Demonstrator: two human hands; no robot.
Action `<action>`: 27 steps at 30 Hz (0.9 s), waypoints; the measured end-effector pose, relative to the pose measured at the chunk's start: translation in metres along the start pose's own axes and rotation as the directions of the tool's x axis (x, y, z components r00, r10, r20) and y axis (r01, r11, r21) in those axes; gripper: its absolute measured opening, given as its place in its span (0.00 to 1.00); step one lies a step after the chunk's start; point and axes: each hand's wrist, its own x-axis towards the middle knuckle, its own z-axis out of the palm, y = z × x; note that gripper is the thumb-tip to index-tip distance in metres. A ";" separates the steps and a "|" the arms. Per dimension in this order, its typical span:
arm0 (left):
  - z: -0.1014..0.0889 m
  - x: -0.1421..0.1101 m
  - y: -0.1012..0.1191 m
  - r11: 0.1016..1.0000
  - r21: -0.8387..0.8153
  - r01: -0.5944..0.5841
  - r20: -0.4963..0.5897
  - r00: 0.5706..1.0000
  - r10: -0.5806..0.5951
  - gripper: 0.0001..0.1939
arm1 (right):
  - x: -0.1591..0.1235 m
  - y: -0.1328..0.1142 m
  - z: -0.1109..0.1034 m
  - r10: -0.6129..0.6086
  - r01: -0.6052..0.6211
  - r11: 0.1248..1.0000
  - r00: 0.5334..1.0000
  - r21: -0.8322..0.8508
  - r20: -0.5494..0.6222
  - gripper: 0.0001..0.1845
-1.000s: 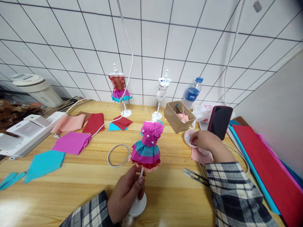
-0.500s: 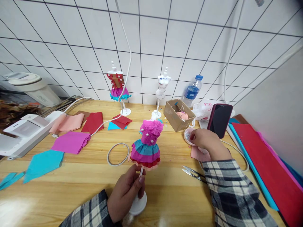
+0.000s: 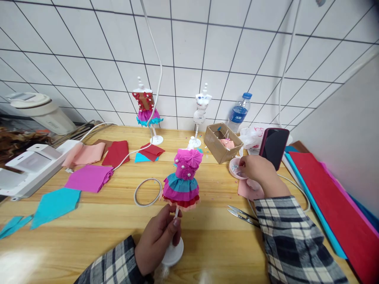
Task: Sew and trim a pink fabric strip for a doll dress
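Observation:
My left hand is closed round the thin white stem of a small dress form, just above its round base. The form wears a magenta paper bodice with a pleated flower and pearl beads. Below it hangs a ruffled skirt in teal, magenta, red and peach. Over on the right, the fingers of my right hand are pinched at a small pink dish of tiny beads; whatever is between the fingertips is hidden. Below that hand lie a peach paper piece and a pair of thread snips.
Behind stand a dressed mannequin, a bare white mannequin, a cardboard box and a water bottle. A phone leans at right, near stacked coloured paper. A tape ring and magenta paper lie left.
My right hand has shifted slightly at the bead dish, its fingertips still low at the rim. My left hand keeps its hold on the stem. The whole view has moved a little.

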 end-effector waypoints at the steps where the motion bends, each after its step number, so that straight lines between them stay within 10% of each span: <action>1: 0.000 0.000 0.000 1.000 0.003 0.000 0.002 1.000 0.000 0.18 | -0.001 0.002 -0.002 -0.001 0.001 1.000 1.000 0.007 -0.010 0.14; 17: 0.001 0.001 -0.002 1.000 -0.013 -0.008 0.012 1.000 0.008 0.18 | 0.005 0.021 0.005 -0.122 0.148 0.939 0.987 0.311 -0.102 0.09; 27: -0.001 0.000 -0.003 1.000 0.006 -0.011 0.009 1.000 0.011 0.18 | -0.010 0.019 -0.007 -0.220 0.152 0.395 0.973 0.906 -0.067 0.16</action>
